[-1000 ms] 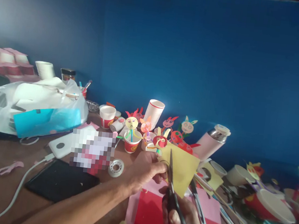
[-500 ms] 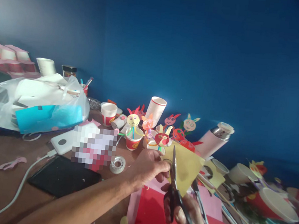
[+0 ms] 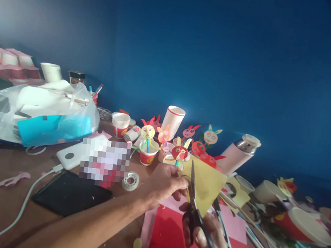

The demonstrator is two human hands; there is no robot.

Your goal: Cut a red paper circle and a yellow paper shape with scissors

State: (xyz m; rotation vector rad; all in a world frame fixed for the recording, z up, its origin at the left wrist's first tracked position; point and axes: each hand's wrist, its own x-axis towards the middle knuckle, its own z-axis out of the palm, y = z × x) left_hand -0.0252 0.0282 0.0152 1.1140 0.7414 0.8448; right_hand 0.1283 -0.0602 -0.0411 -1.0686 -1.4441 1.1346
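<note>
My left hand (image 3: 167, 183) pinches the left edge of a sheet of yellow paper (image 3: 208, 180). In my right hand (image 3: 205, 234) is a pair of scissors (image 3: 194, 193) with black handles, its blades pointing up and lying across the yellow paper close to my left fingertips. The blades look nearly closed. Beneath both hands lie red paper (image 3: 167, 239) and pink paper (image 3: 146, 233). A second long tool, perhaps another pair of scissors (image 3: 223, 224), rests just right of my right hand.
Behind my hands stand paper cups (image 3: 147, 156) with paper animal faces and a pink thermos (image 3: 235, 155). To the left are a tape roll (image 3: 130, 181), a black tablet-like slab (image 3: 67, 196), a white power bank (image 3: 74, 155) with a cable, and a plastic bag (image 3: 5, 110).
Almost nothing differs. Both hands, the scissors and the yellow paper keep nearly the same places, and the whole view has shifted very slightly.
</note>
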